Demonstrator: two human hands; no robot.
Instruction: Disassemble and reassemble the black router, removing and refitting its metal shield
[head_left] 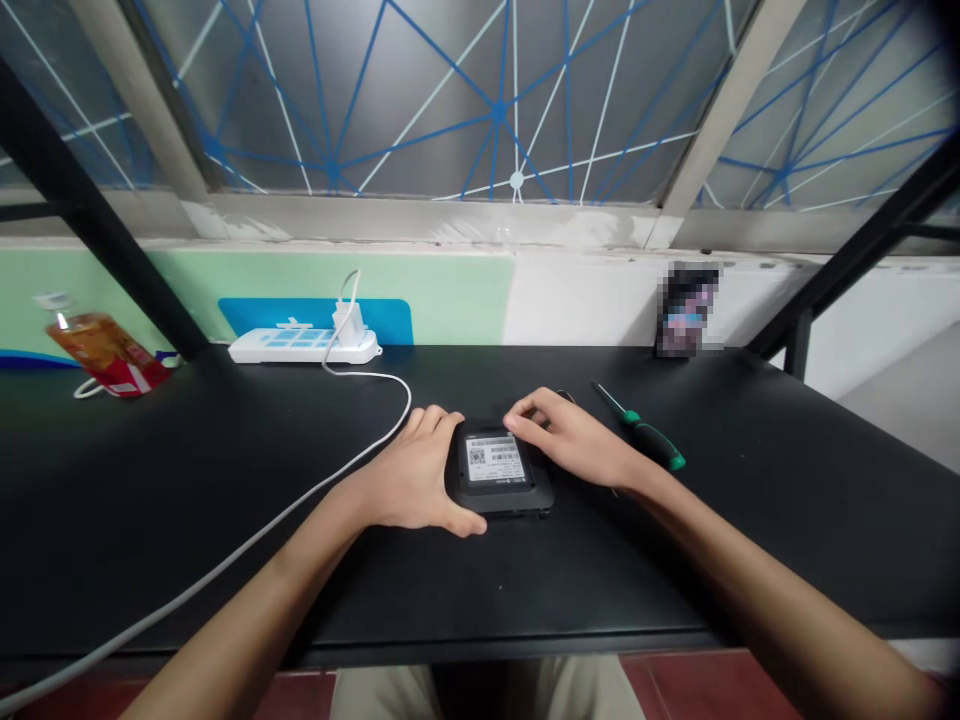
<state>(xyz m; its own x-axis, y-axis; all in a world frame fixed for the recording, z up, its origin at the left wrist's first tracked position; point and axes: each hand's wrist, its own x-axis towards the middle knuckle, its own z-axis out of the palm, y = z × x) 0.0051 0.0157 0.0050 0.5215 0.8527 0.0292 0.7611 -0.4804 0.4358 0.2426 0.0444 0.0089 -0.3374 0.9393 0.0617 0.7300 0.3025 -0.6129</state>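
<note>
A flat black box-shaped device (495, 460) lies on the black desk, its white label with a QR code and barcodes facing up. My left hand (424, 470) clasps its left side, with the fingers at the far corner and the thumb at the near edge. At the far right corner of the device, my right hand (570, 435) has thumb and forefinger pinched together; anything between the tips is too small to make out. Just right of that hand lies a screwdriver (652, 440) with a green and black handle. Something thin and dark is mostly hidden behind the right hand.
A white power strip (304, 346) with a plugged-in charger (349, 325) stands at the back. Its white cable (300, 500) crosses the desk's left side. A drink bottle (109, 350) is at far left. A blurred phone-like object (684, 312) leans against the back wall.
</note>
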